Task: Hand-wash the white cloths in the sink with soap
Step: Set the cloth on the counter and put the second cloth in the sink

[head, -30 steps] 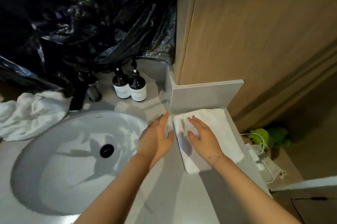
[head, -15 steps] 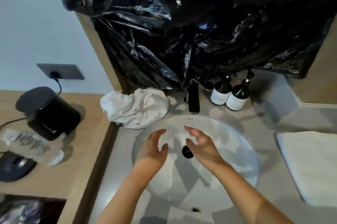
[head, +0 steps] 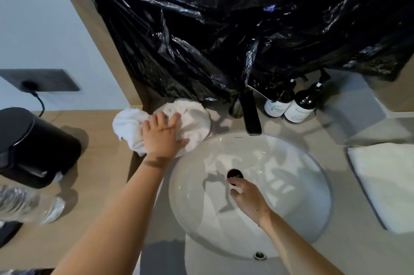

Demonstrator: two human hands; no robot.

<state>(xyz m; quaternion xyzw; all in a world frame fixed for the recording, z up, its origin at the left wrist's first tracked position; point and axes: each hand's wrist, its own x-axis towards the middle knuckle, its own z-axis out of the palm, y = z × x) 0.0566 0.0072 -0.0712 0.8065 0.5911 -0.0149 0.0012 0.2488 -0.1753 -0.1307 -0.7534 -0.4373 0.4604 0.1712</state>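
Left hand: I'm laying my left hand [head: 162,134] flat on the crumpled white cloth [head: 165,125]; fingers are spread and straight, pressing rather than gripping.
Right hand: I'm hanging my right hand [head: 246,196] low in the sink [head: 291,218], just beside the drain plug [head: 234,173]; the fingers are pointing away from me, so I cannot tell whether they are together or apart.
Cloth position: the crumpled one is sitting on the counter at the basin's back left edge, not yet in the bowl; a folded white cloth [head: 385,183] is lying on the counter well to the right.
Doing it well: I'm judging that I should be gathering the whole bundle under my palm before dragging it over the rim, so no tail is trailing on the wood; the plug likely wants seating first if the bowl is to hold water.
Sink contents: the bowl is looking bare apart from my hand; I'm seeing no water standing in it.
Soap: two dark pump bottles [head: 289,106] are standing behind the tap [head: 252,115]; fill level is hidden by the dark glass.
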